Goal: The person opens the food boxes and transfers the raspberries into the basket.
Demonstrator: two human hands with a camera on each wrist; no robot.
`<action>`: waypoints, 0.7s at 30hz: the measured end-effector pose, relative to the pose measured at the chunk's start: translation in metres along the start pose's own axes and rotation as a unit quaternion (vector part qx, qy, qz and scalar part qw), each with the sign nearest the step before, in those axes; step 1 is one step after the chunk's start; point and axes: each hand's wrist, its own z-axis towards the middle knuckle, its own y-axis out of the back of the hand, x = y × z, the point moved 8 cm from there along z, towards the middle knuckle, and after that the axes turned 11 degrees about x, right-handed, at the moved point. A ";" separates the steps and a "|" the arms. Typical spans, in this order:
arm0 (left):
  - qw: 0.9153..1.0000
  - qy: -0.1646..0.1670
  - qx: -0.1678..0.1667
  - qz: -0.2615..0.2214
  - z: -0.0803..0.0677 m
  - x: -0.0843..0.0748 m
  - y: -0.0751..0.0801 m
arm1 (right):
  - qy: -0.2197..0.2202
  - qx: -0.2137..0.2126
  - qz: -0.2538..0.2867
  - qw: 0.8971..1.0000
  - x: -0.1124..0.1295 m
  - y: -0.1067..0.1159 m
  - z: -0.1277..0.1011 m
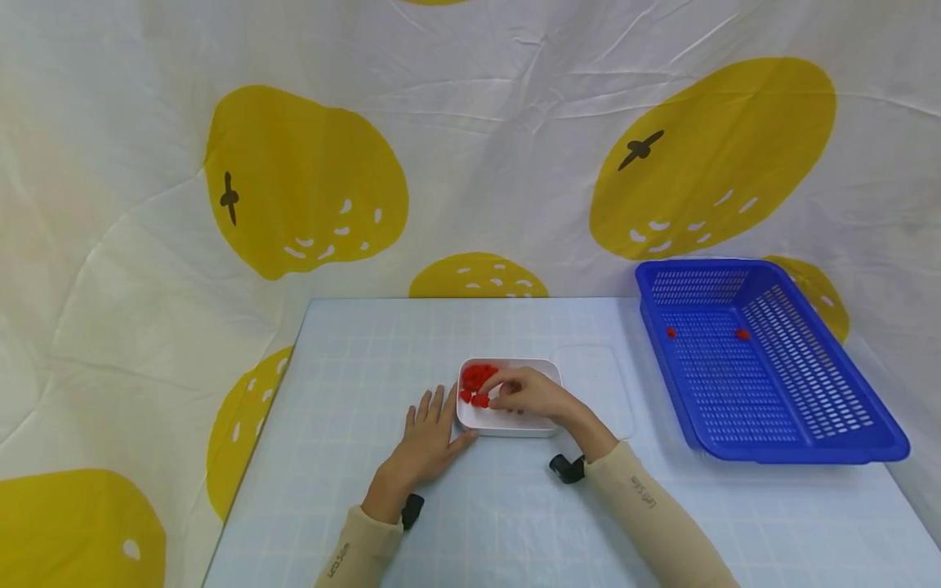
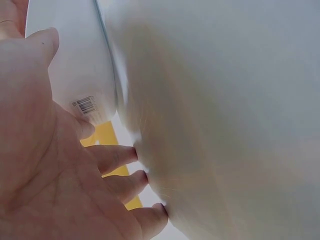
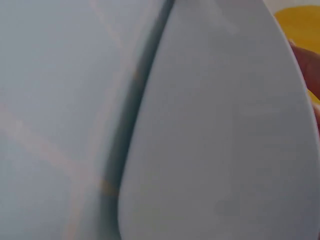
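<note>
A white rectangular box (image 1: 507, 429) stands near the middle of the table, with several small red pieces (image 1: 478, 374) gathered at its left end. My left hand (image 1: 426, 449) lies spread beside the box, its forefinger and thumb at the box's left side. In the left wrist view, the fingers reach along the white wall, which bears a barcode label (image 2: 86, 105). My right hand (image 1: 531, 394) reaches over the box from the right, thumb and forefinger pinching at a small red piece (image 1: 480, 401). The right wrist view shows mostly the box's outer wall (image 3: 215, 125), which hides most of that hand.
A blue mesh basket (image 1: 735, 384) stands at the right with two small red pieces (image 1: 742, 334) inside. Right of the white box lies a flat, transparent lid-like sheet (image 1: 595, 376). A white curtain (image 1: 500, 180) with yellow fruit prints hangs behind the table.
</note>
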 end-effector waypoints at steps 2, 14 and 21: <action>1.000 0.001 0.001 0.001 0.000 0.000 0.000 | 0.000 -0.006 0.007 1.000 0.002 0.003 -0.003; 1.000 0.011 0.001 0.000 0.001 -0.001 0.001 | -0.018 -0.043 0.055 0.997 0.008 0.025 -0.027; 1.000 0.017 0.001 -0.003 0.000 -0.001 0.000 | -0.025 -0.067 0.054 0.996 0.008 0.037 -0.040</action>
